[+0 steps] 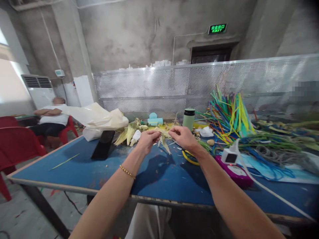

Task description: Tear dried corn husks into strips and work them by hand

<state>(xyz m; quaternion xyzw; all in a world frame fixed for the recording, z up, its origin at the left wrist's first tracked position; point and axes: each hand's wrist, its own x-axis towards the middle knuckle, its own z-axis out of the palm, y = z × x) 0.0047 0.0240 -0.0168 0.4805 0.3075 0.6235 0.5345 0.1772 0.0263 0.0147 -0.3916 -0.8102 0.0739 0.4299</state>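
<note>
Above the middle of the blue table (74, 179), my left hand (147, 142) pinches one end of a pale, dry corn husk (163, 143). My right hand (184, 136) is closed with its fingertips at the other end of this husk, so the piece spans the gap between both hands. Part of the husk hangs down in a pointed strip. Left of my left hand lie more yellowish husks (129, 132) and a crumpled white scrap (136, 136). Behind my right hand stands a green bottle with a black lid (189, 119).
A black phone (103, 145) and a white plastic bag (104, 118) lie at left. On the right are bundled colourful strips (231, 114), a magenta box (234, 172) with a white plug (229, 156) and cable, and grey coils (276, 156). A person (53, 116) sits far left.
</note>
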